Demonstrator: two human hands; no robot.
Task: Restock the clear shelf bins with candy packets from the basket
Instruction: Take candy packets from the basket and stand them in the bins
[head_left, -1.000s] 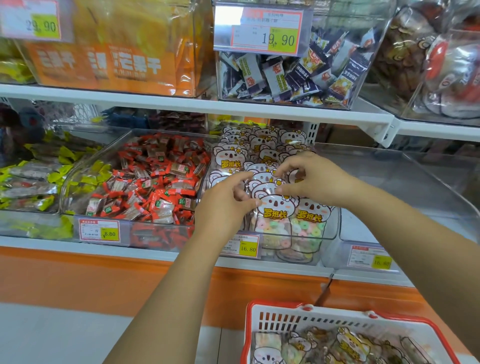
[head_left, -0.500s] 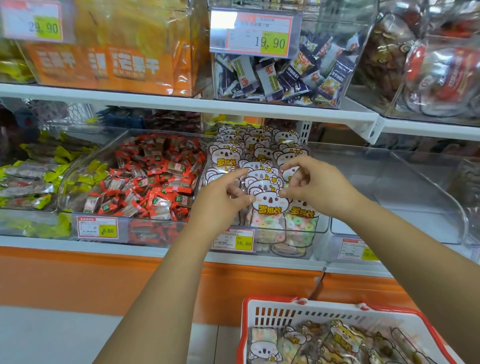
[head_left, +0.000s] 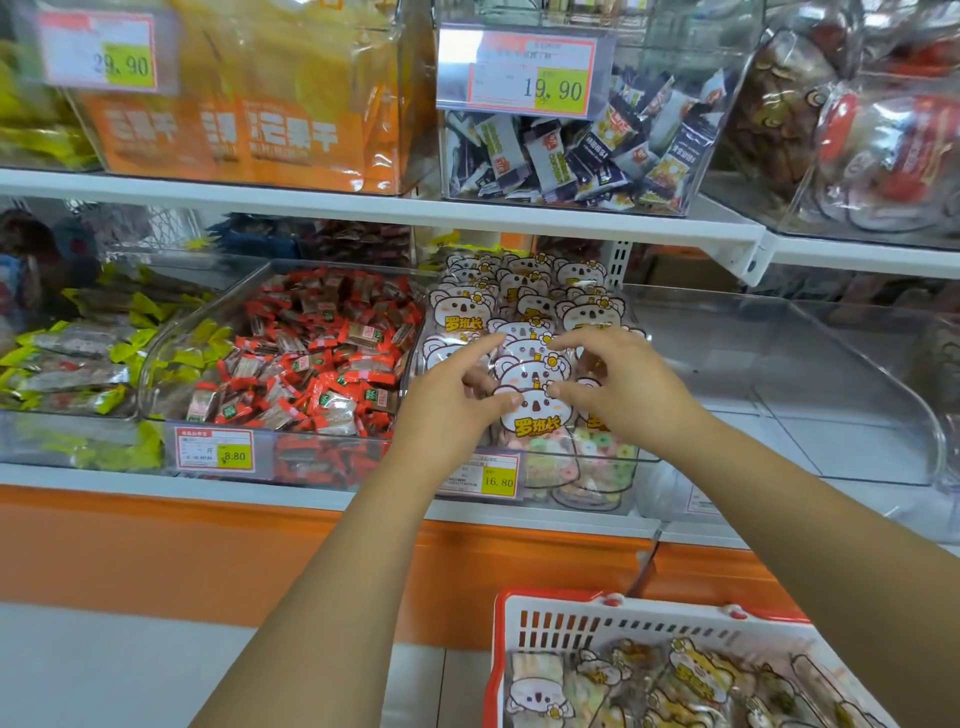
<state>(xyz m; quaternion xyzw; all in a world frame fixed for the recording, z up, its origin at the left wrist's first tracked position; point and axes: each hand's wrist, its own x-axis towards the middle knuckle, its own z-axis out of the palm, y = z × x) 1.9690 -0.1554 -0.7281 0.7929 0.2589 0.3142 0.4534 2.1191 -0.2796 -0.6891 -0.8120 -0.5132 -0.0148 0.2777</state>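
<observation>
Koala-print candy packets (head_left: 535, 410) stand in rows inside a clear shelf bin (head_left: 644, 460) on the lower shelf. My left hand (head_left: 457, 405) is at the left edge of the front packets, index finger stretched back and thumb on the frontmost packet. My right hand (head_left: 623, 384) mirrors it on the right edge, index finger and thumb curved round the packets' tops. Together the two hands bracket the front few packets of the middle row. The red-and-white basket (head_left: 670, 618) at the bottom right holds several more koala packets (head_left: 535, 693).
A bin of red-wrapped candies (head_left: 311, 364) adjoins on the left, with yellow-green packets (head_left: 67, 358) beyond it. To the right is a clear bin (head_left: 779, 374) with nothing visible inside. The white upper shelf (head_left: 363, 208) overhangs the bins. A 16.80 price tag (head_left: 485, 475) hangs on the bin front.
Both hands have spread from a tight pinch on the front packet's top to a wider hold across several packets. They stay at the same bin.
</observation>
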